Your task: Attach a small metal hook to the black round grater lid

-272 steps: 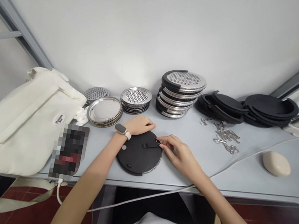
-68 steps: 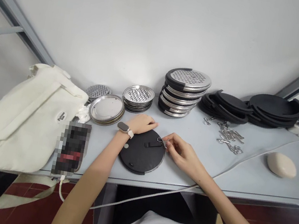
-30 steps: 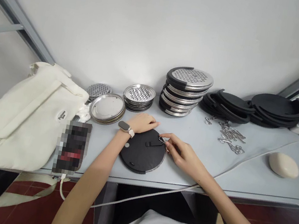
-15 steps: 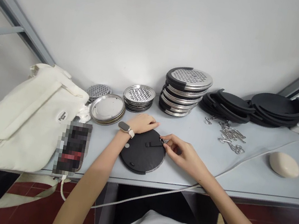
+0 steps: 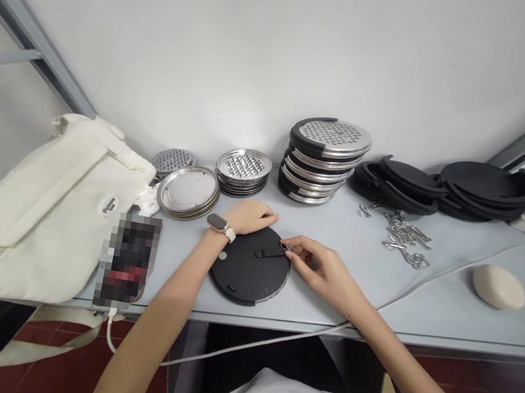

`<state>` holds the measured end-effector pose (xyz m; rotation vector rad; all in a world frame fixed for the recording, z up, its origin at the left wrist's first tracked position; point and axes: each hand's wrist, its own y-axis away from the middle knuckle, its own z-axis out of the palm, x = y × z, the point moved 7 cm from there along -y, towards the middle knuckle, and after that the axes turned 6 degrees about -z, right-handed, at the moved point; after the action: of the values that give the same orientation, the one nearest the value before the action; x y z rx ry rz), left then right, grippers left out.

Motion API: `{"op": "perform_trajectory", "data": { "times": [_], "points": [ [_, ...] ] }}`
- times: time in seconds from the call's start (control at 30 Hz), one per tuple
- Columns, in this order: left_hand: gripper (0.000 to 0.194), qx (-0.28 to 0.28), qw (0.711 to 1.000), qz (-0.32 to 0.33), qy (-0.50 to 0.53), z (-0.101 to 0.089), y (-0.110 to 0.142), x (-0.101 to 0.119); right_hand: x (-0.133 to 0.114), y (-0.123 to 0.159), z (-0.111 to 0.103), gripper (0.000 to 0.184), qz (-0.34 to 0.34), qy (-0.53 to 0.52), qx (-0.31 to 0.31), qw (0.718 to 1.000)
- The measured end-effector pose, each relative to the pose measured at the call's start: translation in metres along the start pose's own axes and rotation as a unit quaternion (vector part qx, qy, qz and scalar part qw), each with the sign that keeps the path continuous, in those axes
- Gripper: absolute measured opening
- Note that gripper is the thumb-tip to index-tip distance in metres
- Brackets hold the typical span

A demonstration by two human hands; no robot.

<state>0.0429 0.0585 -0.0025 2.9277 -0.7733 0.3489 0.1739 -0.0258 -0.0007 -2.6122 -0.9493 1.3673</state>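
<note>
A round black holder lies flat on the table before me, a thin metal rim showing along its lower right edge. A short dark strap runs across its top toward the right edge. My left hand, with a watch on the wrist, rests at the holder's far left rim, its fingertips partly hidden over that edge. Thumb and forefinger of my right hand pinch a small metal clip at the holder's right edge, by the strap's end.
Behind stand metal grater discs, plain metal discs and a stack of graters in black holders. Black holders and loose metal clips lie right. A white cable, beige rounded object and cream bag also lie here.
The view has shifted very slightly. Both hands keep nearly the same place, the right one still pinching the clip at the holder's edge.
</note>
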Motion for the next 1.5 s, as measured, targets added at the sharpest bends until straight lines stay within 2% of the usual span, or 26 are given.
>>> {"op": "perform_trajectory", "data": {
  "times": [1.0,1.2,1.37,1.5],
  "points": [
    [0.053,0.004,1.000,0.005,0.010,0.001,0.000,0.000,-0.001,0.001,0.002,0.023,-0.003,0.007,-0.010,1.000],
    [0.052,0.005,1.000,-0.002,0.010,0.000,0.000,0.000,-0.005,0.001,0.001,0.021,-0.022,0.011,0.014,1.000],
    [0.052,0.005,1.000,0.000,0.017,-0.001,0.001,0.001,-0.010,0.000,-0.008,0.015,-0.043,0.028,0.060,0.997],
    [0.052,0.000,1.000,-0.003,0.018,-0.001,0.001,0.001,-0.014,0.000,-0.013,0.011,-0.051,0.045,0.073,0.995]
  ]
}}
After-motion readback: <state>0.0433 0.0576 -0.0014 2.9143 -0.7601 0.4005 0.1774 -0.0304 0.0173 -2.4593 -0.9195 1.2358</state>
